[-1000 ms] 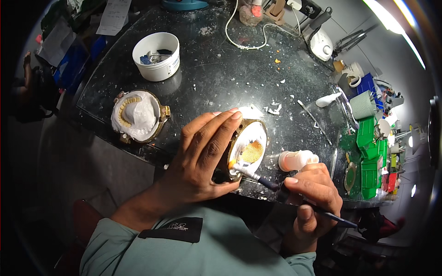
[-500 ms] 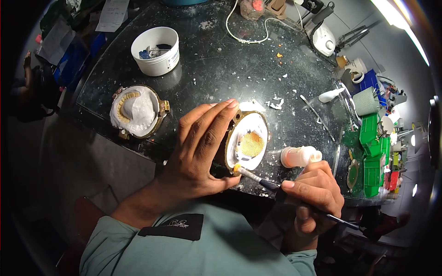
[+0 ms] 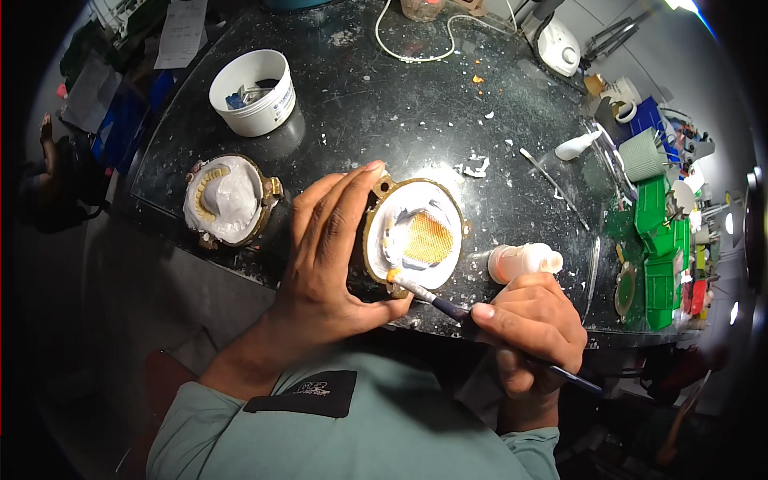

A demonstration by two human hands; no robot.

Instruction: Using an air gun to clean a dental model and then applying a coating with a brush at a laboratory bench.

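My left hand (image 3: 324, 276) is closed round the left side of a brass dental flask half (image 3: 370, 252), thumb at the near edge and fingers at the far side. White plaster fills this half, with a gold mesh (image 3: 430, 240) in its middle. Between the thumb and fingers of my right hand (image 3: 542, 328) is a dark-handled brush (image 3: 452, 310). Its yellowish tip touches the near-left part of the plaster, close to the rim. Just beyond my right hand lies a small translucent bottle with pinkish contents (image 3: 512, 262). Another flask half (image 3: 228, 200), holding plaster and a row of teeth, rests at left.
A white tub (image 3: 254, 96) with scraps inside stands at the far left of the black bench. Toward the right are a thin metal tool (image 3: 556, 190), a white squeeze bottle (image 3: 578, 146) and green bins (image 3: 660, 280). A white cable curves along the back. Plaster crumbs dot the bench.
The held flask half has turned its face further up and shifted slightly left, showing more mesh. The brush has moved left with it, its tip still on the near-left plaster. The view has shifted a little.
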